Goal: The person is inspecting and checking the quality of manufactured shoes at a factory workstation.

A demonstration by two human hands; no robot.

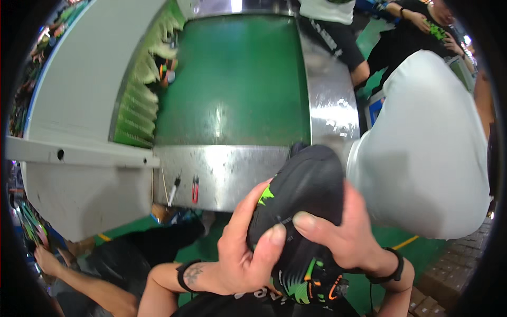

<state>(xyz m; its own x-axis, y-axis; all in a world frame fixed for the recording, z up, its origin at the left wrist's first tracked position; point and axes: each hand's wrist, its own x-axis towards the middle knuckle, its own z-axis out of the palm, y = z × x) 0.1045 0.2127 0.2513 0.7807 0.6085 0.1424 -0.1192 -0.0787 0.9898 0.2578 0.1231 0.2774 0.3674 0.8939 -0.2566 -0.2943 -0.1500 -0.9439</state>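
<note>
Hands (238, 254) tight around a black shoe (310, 182), bulky white object (429, 153) at right, green belt (235, 79) beyond.

The black shoe (309, 185) has green and orange markings.

Along the left edge of the conveyor belt (237, 79), a fringed curtain (136, 119), with a large panel (79, 68) farther left. At the belt's near end, a metal ledge (232, 164); on it, toward the belt's left side, a pen (172, 193) and, just right of that, a small hand tool (195, 189). Before the belt's near right corner, a shoe (311, 185) between left hand (240, 248) and right hand (351, 240). Along the belt's right edge, a metal rail (332, 100); right of both, a bulky object (422, 148). Far right of the belt, two people (327, 37); near left of it, another person (100, 269). Near right of the belt, boxes (449, 280).
</note>
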